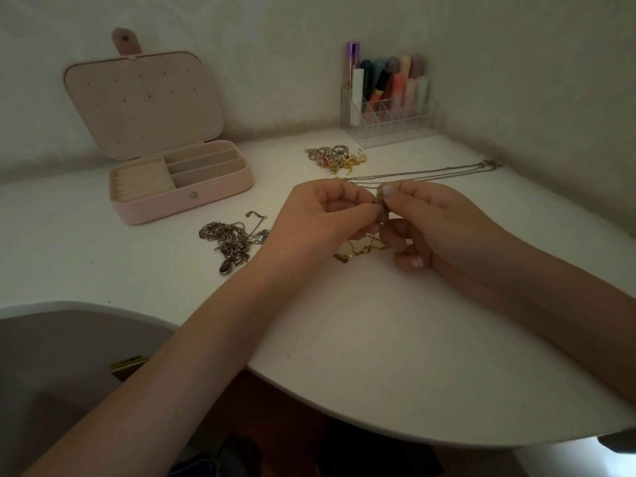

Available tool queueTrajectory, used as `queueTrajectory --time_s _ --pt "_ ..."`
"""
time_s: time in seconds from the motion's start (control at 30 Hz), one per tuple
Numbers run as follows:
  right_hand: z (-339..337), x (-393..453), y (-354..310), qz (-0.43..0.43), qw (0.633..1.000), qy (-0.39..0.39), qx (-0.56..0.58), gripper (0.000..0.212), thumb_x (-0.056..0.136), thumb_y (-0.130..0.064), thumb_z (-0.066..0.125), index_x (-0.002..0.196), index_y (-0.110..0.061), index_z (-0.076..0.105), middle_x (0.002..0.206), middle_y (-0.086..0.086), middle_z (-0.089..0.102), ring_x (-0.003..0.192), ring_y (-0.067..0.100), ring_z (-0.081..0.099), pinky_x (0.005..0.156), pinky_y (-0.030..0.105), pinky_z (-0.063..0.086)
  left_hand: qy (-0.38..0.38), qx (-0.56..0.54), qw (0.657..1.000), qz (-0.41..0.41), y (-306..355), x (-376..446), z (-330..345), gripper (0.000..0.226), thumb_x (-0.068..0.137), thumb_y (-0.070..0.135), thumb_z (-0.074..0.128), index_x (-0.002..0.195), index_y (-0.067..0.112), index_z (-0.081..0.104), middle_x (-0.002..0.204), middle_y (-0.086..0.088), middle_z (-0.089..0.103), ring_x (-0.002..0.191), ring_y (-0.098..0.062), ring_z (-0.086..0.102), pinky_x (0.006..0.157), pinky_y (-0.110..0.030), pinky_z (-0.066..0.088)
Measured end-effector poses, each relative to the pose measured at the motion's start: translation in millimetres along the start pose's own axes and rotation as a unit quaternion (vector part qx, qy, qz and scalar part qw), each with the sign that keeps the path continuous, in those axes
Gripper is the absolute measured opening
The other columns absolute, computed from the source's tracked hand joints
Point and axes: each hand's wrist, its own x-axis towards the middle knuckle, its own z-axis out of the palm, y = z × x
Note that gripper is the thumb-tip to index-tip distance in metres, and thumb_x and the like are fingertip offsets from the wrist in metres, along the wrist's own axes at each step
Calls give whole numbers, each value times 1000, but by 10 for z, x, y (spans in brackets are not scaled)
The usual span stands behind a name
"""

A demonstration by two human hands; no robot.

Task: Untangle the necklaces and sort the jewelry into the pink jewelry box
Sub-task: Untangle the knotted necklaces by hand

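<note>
Pinching one thin gold chain necklace point(358, 251) between left hand point(323, 218) and right hand point(437, 225), above the white counter point(344, 321)

Sitting open near the bench's far left edge: one pink jewelry box point(179, 194), showing three long compartments and one ribbed ring section. Lying near the left edge: one tangle of silver chains point(230, 237), chain count impossible to tell. Working at the bench's middle: two hands, left hand point(320, 218) and right hand point(433, 225), pinching one gold chain point(358, 251). Stretching toward the far right corner: one thin silver necklace point(430, 173). Resting by the far edge: one small heap of rings and earrings point(335, 156), uncountable. Standing in the far corner: one clear organizer point(389, 122), holding roughly ten tubes.
</note>
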Motion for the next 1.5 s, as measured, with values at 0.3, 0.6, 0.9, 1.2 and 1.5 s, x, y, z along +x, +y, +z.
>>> queueTrajectory --time_s 0.3,0.6,0.9,1.2,1.5 --pt "-15 -28 -45 -32 999 8 -33 21 98 -23 47 85 -13 59 76 1 60 56 10 54 39 22 40 6 -29 1000 1 15 -7 -4 9 83 1 66 76 8 65 61 -2 64 54 -4 59 62 -17 49" --pt "-3 -37 -37 -73 994 18 -84 13 96 -18 51 89 -9 56 75 3 60 58 8 56 42 24 46 0 10 1000 6 8 -18 -16 10 84 5 66 76 11 67 64 -1 67 62 -11 58 68 -24 50" --pt "-40 -23 -24 -8 999 -21 -25 26 97 -25 46 79 -13 60 67 -1 56 59 7 49 41 19 39 -30 -1 999 -16 54 -45 8 12 89 7 59 79 11 65 66 2 70 63 -5 64 62 -18 49" --pt "-32 -44 -41 -33 995 30 -84 23 97 -26 48 81 -14 59 67 -2 47 51 2 42 38 17 32 -6 -9 1000 -18 52 -50 -23 8 85 17 67 84 10 69 75 0 69 62 -8 59 56 -24 45" --pt "-43 -32 -32 -14 1000 -15 -20 24 97 -26 47 80 -12 58 65 -6 54 52 3 43 38 17 30 -7 -38 999 -38 52 -36 -20 8 85 9 66 78 9 69 68 1 66 57 -3 55 53 -16 45"
